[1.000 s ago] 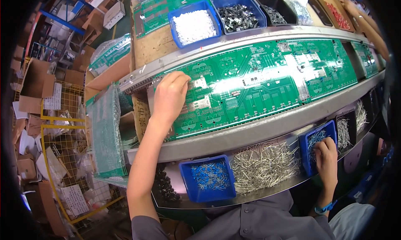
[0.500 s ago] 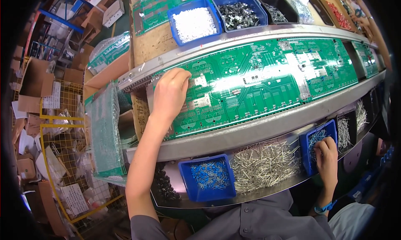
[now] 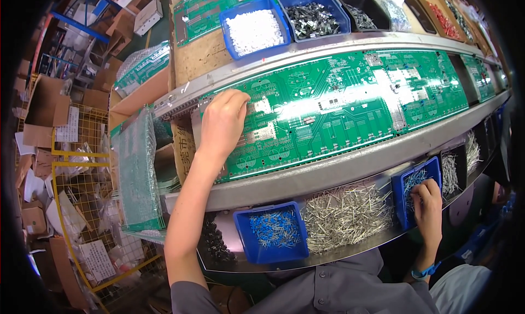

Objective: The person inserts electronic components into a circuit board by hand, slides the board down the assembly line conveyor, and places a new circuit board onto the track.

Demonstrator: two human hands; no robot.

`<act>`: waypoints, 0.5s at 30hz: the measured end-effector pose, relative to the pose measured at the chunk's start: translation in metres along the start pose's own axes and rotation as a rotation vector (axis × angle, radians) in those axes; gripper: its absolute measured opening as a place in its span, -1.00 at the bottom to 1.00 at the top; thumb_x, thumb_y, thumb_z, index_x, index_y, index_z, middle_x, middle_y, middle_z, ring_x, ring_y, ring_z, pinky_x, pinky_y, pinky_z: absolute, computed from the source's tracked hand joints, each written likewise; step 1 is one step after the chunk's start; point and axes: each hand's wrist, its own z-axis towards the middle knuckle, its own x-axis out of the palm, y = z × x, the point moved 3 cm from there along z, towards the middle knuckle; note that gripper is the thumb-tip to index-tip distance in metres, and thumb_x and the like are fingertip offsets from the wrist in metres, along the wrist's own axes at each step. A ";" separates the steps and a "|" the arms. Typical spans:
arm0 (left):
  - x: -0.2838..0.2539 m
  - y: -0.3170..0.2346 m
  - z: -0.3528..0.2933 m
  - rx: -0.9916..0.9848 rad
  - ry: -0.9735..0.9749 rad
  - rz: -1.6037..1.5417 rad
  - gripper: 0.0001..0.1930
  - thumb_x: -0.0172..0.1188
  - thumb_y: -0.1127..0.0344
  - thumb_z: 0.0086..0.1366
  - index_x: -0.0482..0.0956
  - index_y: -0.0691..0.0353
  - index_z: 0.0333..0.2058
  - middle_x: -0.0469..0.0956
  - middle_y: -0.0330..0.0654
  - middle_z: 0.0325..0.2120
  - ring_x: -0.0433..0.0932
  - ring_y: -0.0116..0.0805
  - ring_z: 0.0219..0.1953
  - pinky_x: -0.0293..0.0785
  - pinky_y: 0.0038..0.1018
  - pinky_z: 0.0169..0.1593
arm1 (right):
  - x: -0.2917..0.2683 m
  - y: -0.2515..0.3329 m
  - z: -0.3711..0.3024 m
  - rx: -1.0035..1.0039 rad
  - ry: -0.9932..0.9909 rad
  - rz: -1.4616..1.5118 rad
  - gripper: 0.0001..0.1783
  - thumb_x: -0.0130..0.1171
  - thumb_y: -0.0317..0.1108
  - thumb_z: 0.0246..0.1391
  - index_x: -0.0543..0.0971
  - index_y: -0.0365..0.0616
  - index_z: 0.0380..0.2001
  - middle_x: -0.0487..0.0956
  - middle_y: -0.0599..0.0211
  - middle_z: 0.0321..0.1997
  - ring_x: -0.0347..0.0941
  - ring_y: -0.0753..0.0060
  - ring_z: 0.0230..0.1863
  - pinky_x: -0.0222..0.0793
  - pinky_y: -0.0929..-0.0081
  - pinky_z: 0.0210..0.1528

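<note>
My left hand (image 3: 224, 120) rests over the left end of a long green circuit board (image 3: 328, 125), thumb and fingers pressed together at its upper edge. Whatever those fingertips may hold is hidden. Over at the right, my right hand (image 3: 428, 202) reaches into a blue bin (image 3: 403, 210) of thin leaded parts with pale blue bodies (image 3: 415, 178). Its fingers are bent together among the parts, and I cannot make out what is between them. The board lies between two metal rails, with a second green board (image 3: 429, 90) joining it on the right.
A front tray carries a pile of silvery leaded pins (image 3: 347, 215), a blue bin of blue parts (image 3: 273, 229) and black parts (image 3: 216, 243). Behind the rear rail (image 3: 306, 56) stand bins of white parts (image 3: 254, 31) and black parts (image 3: 313, 20). Bubble-wrapped boards (image 3: 136, 172) stand at left.
</note>
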 end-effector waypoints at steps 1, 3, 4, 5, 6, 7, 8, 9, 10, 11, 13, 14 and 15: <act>0.000 0.001 0.000 -0.004 0.002 0.003 -0.88 0.20 0.58 0.03 0.56 0.30 -0.40 0.57 -0.08 -0.40 0.56 -0.07 -0.30 0.50 -0.28 -0.22 | 0.000 0.000 0.000 -0.004 -0.002 0.001 -0.89 0.12 -0.63 -0.13 0.44 -0.28 -0.46 0.32 0.14 -0.40 0.32 0.09 -0.29 0.24 0.30 -0.22; 0.001 0.000 0.001 -0.007 0.002 0.000 -0.89 0.19 0.58 0.03 0.56 0.30 -0.40 0.57 -0.08 -0.40 0.56 -0.07 -0.30 0.50 -0.28 -0.22 | -0.002 0.000 0.000 -0.005 -0.007 -0.001 -0.89 0.12 -0.63 -0.13 0.44 -0.28 -0.46 0.33 0.14 -0.40 0.32 0.09 -0.30 0.24 0.31 -0.22; 0.001 0.000 0.003 0.001 -0.004 0.003 -0.89 0.20 0.57 0.04 0.56 0.29 -0.40 0.57 -0.09 -0.40 0.56 -0.08 -0.30 0.50 -0.28 -0.23 | -0.003 0.000 0.000 -0.008 -0.011 0.000 -0.89 0.12 -0.63 -0.13 0.44 -0.28 -0.46 0.33 0.14 -0.40 0.32 0.09 -0.30 0.24 0.31 -0.22; 0.001 -0.001 0.003 0.009 -0.010 0.011 -0.90 0.20 0.56 0.04 0.57 0.28 -0.41 0.57 -0.10 -0.41 0.56 -0.08 -0.31 0.49 -0.28 -0.23 | -0.002 0.000 0.000 -0.010 -0.011 0.000 -0.89 0.12 -0.63 -0.13 0.44 -0.28 -0.46 0.33 0.14 -0.40 0.32 0.09 -0.30 0.24 0.31 -0.22; 0.001 -0.001 0.004 0.008 -0.010 0.012 -0.90 0.20 0.56 0.04 0.57 0.28 -0.41 0.57 -0.10 -0.41 0.56 -0.08 -0.31 0.49 -0.28 -0.23 | -0.002 0.000 0.000 -0.015 -0.014 -0.002 -0.89 0.12 -0.63 -0.13 0.44 -0.28 -0.45 0.33 0.15 -0.40 0.32 0.10 -0.30 0.24 0.32 -0.23; 0.002 -0.001 0.004 0.001 0.011 0.033 -0.90 0.21 0.54 0.04 0.57 0.27 -0.41 0.56 -0.12 -0.42 0.55 -0.10 -0.31 0.49 -0.29 -0.25 | -0.003 0.000 0.000 -0.020 -0.017 -0.005 -0.89 0.12 -0.63 -0.12 0.44 -0.28 -0.45 0.33 0.15 -0.40 0.32 0.10 -0.31 0.24 0.32 -0.24; 0.003 -0.001 0.004 -0.006 0.033 0.056 -0.91 0.22 0.52 0.03 0.58 0.25 -0.42 0.55 -0.14 -0.43 0.55 -0.12 -0.31 0.49 -0.30 -0.26 | -0.002 0.000 0.001 -0.021 -0.017 -0.005 -0.89 0.12 -0.63 -0.12 0.44 -0.28 -0.45 0.33 0.15 -0.40 0.32 0.10 -0.31 0.24 0.32 -0.24; 0.003 -0.001 0.004 -0.007 0.032 0.057 -0.91 0.22 0.52 0.03 0.58 0.25 -0.42 0.55 -0.14 -0.43 0.55 -0.12 -0.31 0.49 -0.30 -0.26 | -0.002 0.000 0.001 -0.026 -0.031 0.007 -0.89 0.11 -0.64 -0.12 0.44 -0.28 -0.45 0.33 0.16 -0.40 0.32 0.11 -0.31 0.24 0.33 -0.25; 0.003 -0.001 0.005 -0.008 0.032 0.085 -0.92 0.23 0.50 0.02 0.59 0.25 -0.44 0.54 -0.16 -0.44 0.54 -0.16 -0.31 0.49 -0.31 -0.28 | -0.002 0.000 0.001 -0.031 -0.045 0.020 -0.89 0.11 -0.64 -0.11 0.44 -0.28 -0.44 0.33 0.16 -0.41 0.31 0.12 -0.32 0.25 0.34 -0.26; 0.004 -0.001 0.005 -0.010 0.032 0.110 -0.93 0.25 0.48 0.01 0.59 0.24 -0.46 0.52 -0.19 -0.45 0.53 -0.20 -0.32 0.48 -0.33 -0.29 | -0.003 0.000 0.001 -0.031 -0.044 0.019 -0.89 0.11 -0.64 -0.11 0.44 -0.28 -0.44 0.33 0.16 -0.41 0.31 0.12 -0.32 0.25 0.34 -0.26; 0.004 -0.001 0.004 -0.015 0.026 0.121 -0.94 0.25 0.47 0.00 0.60 0.23 -0.48 0.50 -0.21 -0.46 0.52 -0.23 -0.31 0.48 -0.34 -0.30 | -0.004 0.001 0.001 -0.052 -0.072 0.066 -0.88 0.10 -0.66 -0.10 0.43 -0.28 -0.44 0.34 0.17 -0.40 0.33 0.15 -0.34 0.26 0.37 -0.27; 0.005 -0.001 0.004 -0.019 0.019 0.129 -0.96 0.26 0.47 -0.01 0.60 0.23 -0.50 0.49 -0.23 -0.46 0.51 -0.26 -0.31 0.47 -0.35 -0.31 | -0.005 0.000 0.001 -0.052 -0.071 0.064 -0.88 0.10 -0.66 -0.10 0.43 -0.28 -0.44 0.34 0.17 -0.40 0.33 0.15 -0.34 0.26 0.37 -0.27; 0.005 -0.001 0.003 -0.020 0.019 0.129 -0.96 0.26 0.47 -0.01 0.60 0.23 -0.50 0.49 -0.23 -0.46 0.51 -0.26 -0.31 0.47 -0.35 -0.31 | -0.005 0.000 0.000 -0.047 -0.089 0.102 -0.88 0.10 -0.67 -0.10 0.43 -0.28 -0.44 0.35 0.17 -0.40 0.34 0.16 -0.34 0.27 0.38 -0.27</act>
